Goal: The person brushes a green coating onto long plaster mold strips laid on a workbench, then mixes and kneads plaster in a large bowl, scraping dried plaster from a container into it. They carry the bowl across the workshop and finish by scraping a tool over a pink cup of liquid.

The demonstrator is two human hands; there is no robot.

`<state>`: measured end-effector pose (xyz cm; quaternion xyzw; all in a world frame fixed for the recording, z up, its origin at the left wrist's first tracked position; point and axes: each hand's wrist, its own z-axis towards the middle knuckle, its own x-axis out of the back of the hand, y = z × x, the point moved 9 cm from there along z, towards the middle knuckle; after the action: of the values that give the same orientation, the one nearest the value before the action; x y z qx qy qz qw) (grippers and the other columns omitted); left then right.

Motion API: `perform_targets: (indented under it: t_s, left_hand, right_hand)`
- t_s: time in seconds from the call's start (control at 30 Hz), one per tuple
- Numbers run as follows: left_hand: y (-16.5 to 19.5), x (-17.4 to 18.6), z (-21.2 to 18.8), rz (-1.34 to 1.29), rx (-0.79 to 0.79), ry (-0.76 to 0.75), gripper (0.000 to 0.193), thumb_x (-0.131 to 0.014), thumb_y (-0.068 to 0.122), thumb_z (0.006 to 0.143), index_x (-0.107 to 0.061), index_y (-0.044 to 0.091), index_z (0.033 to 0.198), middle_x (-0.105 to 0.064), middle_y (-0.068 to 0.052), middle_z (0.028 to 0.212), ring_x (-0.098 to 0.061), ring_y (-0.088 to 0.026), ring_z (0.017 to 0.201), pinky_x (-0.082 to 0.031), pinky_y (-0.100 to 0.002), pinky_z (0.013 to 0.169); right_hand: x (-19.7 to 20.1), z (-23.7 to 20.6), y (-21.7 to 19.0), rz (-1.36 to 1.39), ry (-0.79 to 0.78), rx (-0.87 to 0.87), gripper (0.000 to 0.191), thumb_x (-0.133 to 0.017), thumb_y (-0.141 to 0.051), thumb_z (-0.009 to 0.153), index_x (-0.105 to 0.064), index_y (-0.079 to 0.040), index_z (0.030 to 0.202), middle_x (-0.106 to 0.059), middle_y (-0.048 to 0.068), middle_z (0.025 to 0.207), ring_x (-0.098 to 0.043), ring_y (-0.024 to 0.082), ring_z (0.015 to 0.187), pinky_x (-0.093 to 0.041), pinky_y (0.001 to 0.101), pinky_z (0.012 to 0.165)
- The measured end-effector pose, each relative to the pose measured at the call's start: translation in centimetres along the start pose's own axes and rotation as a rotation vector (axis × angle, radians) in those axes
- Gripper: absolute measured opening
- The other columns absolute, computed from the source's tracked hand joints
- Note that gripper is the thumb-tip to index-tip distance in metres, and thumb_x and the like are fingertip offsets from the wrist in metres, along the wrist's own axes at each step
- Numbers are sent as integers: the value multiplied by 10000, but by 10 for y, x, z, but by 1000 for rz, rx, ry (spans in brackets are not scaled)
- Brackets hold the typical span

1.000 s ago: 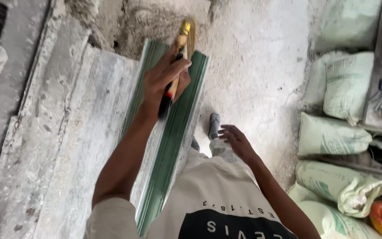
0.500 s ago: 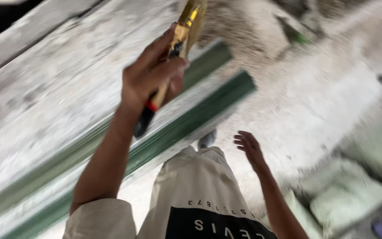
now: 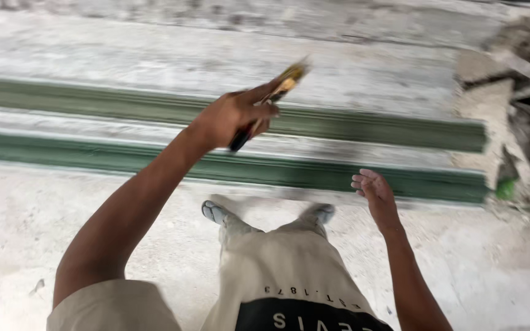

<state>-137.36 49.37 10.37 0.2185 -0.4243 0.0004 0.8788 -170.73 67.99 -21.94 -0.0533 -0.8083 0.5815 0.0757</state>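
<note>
A pale concrete floor [image 3: 62, 245] fills the lower part of the head view, dusty and bare around the person's feet. Across it, from the left edge almost to the right, lie long grey-white boards with two green channel strips [image 3: 351, 129] running side by side, one above the other in the picture. At the far right sits a heap of broken rubble [image 3: 522, 79].

The left hand [image 3: 234, 116] is raised over the nearer green strip, arm stretched forward. Its fingers are wrapped tight around the dark handle of a brush [image 3: 271, 101]; the handle's black end pokes out below the palm, while the yellowish head sticks up and to the right past the thumb, blurred by motion. The brush hangs above the boards, touching none of them.

The right hand [image 3: 372, 190] is lower, near the nearer strip's edge, palm open, fingers loosely spread, holding nothing.
</note>
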Motion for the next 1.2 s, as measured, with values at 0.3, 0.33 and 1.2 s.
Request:
perform_targets:
  t_s: [0.3,0.33,1.2]
  left_hand:
    - [-105,187,-226,82,100,161,252,-820,75,966,-717,110,1193,-452,-169,1594,-709,-305,1177,-649,-370,892]
    - [-127,204,-235,108,175,97,236,-824,85,943,-718,113,1153,-497,-160,1596,-731,-299,1106,-648,-381,862]
    - [-431,690,-693,215,232,128,229,-795,103,916,-713,94,1130,-486,-166,1561,-720,-349,1164,-623,-408,938]
  right_hand:
    - [-390,30,-28,35,-302,53,444,-535,-328,1088,-531,-8,1396,-666,127,1271,-647,191,1092,-523,361,951]
    - [-427,38,-43,-1,-347,78,455,-517,-341,1073,-518,-28,1404,-664,109,1274,-655,177,1110,-523,349,943]
    - [-1176,136,-187,-265,-574,275,313,-516,-184,1071,-596,4,1309,-716,97,1150,-668,161,1070,-511,315,952]
